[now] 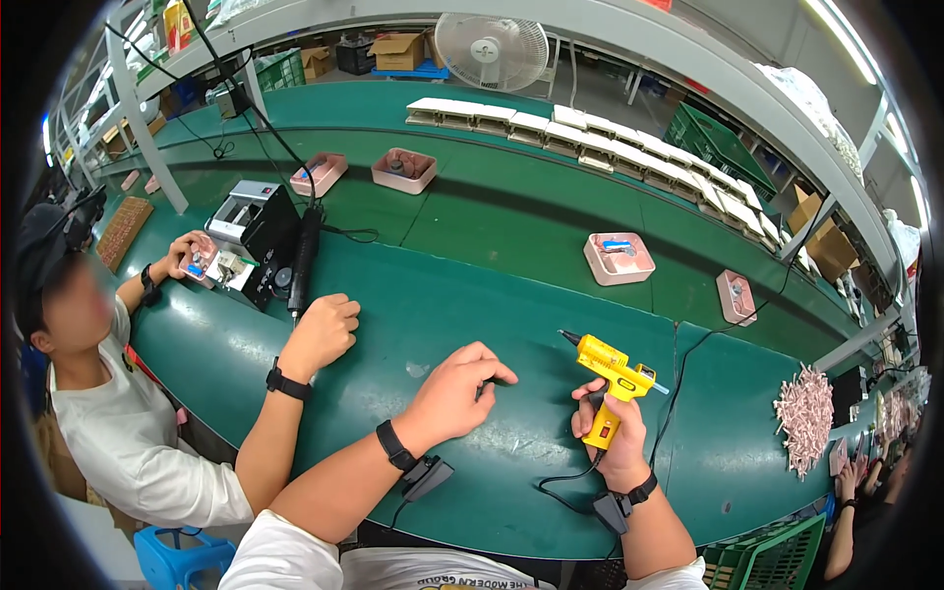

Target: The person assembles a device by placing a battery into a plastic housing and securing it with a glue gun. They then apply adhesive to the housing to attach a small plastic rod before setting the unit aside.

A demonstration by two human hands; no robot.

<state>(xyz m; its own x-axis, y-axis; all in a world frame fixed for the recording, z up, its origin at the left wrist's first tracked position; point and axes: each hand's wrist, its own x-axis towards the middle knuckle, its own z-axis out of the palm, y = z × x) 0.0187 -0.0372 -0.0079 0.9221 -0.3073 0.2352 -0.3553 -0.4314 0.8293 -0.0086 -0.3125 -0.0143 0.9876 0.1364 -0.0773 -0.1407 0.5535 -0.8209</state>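
A yellow glue gun (612,371) is above the near right of a green table (521,472), dark nozzle (568,337) pointing far left, pale bluish stick (660,388) poking from its back. The right hand (623,447) wraps its handle, partly hiding it. Left of it, the left hand (454,395) is half-curled, forefinger extended; I cannot tell whether it touches the table.

The person wears white sleeves (285,551) and 2 black wristbands (396,445).

The glue gun (612,368) is yellow with a black nozzle (569,337), the worktable (521,462) green.
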